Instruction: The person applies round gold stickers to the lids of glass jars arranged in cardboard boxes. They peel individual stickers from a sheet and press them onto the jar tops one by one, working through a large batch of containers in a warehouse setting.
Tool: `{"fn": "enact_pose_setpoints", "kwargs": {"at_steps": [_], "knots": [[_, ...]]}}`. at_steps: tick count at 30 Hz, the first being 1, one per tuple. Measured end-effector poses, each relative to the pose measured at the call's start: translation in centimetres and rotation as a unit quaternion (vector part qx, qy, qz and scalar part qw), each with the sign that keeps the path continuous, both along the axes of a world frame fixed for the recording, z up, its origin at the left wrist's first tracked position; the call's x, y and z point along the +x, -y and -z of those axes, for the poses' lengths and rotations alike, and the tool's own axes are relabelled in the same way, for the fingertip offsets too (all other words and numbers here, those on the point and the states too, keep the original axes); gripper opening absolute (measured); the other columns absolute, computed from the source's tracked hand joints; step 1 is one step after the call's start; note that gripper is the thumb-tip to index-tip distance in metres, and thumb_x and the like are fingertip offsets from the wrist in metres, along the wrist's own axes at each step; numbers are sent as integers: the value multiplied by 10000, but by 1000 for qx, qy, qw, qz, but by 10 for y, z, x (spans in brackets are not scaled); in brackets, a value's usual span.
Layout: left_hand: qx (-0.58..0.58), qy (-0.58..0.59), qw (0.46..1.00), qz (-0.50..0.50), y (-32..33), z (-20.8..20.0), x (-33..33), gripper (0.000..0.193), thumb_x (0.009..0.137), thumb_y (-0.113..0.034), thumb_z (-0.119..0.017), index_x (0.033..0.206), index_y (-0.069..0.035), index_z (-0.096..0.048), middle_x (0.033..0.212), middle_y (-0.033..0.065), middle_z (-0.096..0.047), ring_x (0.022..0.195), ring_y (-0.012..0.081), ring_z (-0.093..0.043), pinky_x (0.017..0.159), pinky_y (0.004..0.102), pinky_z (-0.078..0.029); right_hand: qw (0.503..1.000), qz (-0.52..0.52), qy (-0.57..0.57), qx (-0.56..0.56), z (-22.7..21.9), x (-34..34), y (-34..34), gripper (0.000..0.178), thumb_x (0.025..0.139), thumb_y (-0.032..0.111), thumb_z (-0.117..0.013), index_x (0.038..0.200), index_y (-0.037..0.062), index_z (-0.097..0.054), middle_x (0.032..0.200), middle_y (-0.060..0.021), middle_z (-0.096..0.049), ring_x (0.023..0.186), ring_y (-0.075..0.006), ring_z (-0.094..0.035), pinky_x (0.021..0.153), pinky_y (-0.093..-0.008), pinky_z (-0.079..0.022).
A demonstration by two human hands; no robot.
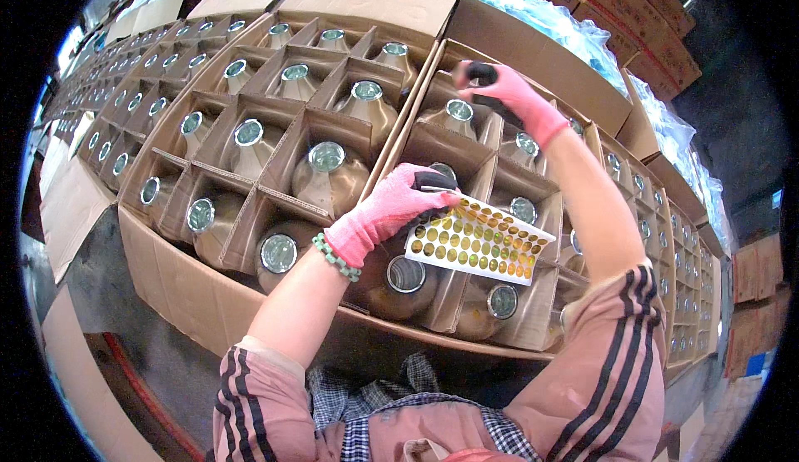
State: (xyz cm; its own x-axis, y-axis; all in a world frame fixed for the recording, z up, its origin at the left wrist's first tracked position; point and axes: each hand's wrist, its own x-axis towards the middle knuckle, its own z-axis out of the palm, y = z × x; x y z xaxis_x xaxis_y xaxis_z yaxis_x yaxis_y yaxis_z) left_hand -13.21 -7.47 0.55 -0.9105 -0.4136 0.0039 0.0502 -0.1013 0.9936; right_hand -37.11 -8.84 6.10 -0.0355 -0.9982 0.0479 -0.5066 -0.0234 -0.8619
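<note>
Pink-gloved left hand (391, 208) is gripping the gold sticker sheet (478, 239) over the near carton (191, 295); right hand (508, 91) is pinching closed above a capped bottle (459, 112), where pressing squarely on the cap would seat a sticker best.

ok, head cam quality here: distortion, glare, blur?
Head view: strong fisheye, black corners, box edges bowing toward the rim. Glare on the bottle caps and the plastic wrap at the top. Right hand slightly soft; left hand and sticker sheet sharp.
</note>
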Motion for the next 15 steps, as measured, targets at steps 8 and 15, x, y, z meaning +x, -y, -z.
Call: {"fn": "enact_pose_setpoints", "kwargs": {"at_steps": [8, 15], "knots": [[7, 12, 1000, 0, -3, -8, -3, 190, 708, -147, -635, 828, -2, -606, 717, -2, -578, 654, 57, -516, 599, 191, -414, 984, -87, 157, 12, -78, 71, -132, 284, 668, 301, -643, 741, 39, -562, 1101, -165, -492, 875, -141, -495, 817, -262, -368], [50, -29, 995, -77, -1, 4, -3, 253, 699, -178, -665, 878, -11, -602, 757, 7, -599, 686, 64, -538, 627, 199, -433, 980, 76, -157, -92, -67, 82, -171, 267, 663, 173, -666, 848, 7, -569, 987, -108, -558, 904, -186, -516, 830, -292, -371]]}}
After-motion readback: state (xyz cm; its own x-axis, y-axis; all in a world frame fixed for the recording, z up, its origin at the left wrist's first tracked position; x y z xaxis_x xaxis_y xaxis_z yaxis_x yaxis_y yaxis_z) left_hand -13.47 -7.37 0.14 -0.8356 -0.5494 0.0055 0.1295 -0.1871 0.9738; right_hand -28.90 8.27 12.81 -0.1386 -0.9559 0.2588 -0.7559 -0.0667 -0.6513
